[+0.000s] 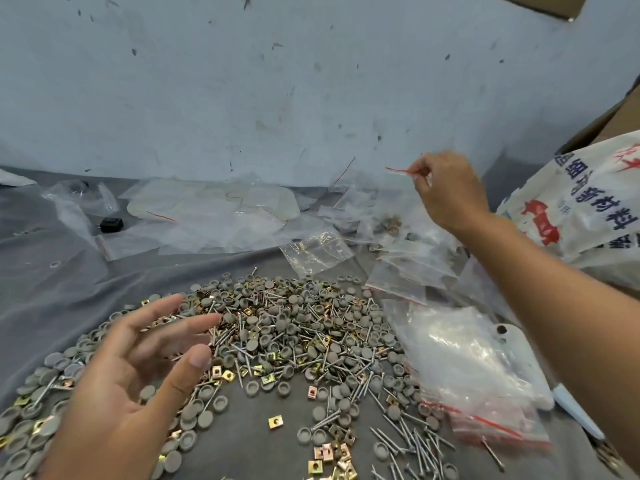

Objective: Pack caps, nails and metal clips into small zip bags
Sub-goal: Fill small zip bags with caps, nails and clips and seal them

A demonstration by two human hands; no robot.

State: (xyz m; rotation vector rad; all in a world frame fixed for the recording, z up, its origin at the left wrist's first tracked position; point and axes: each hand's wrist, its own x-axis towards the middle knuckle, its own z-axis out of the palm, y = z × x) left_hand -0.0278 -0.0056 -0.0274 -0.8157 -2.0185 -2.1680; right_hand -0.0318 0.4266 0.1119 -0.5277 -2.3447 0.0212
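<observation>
Right hand is pinching a clear zip bag by its red strip, up near the worktop's far edge. Left hand is hovering relaxed and empty over the pile of caps, nails and clips, so it's way closer.

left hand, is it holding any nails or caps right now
No, the left hand hovers open with relaxed fingers above the pile of caps, nails and clips, gripping nothing.

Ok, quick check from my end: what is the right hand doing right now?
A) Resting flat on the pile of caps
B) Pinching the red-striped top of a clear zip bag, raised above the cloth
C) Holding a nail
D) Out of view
B: the right hand pinches the red-striped edge of a clear zip bag held up above the grey cloth.
</observation>
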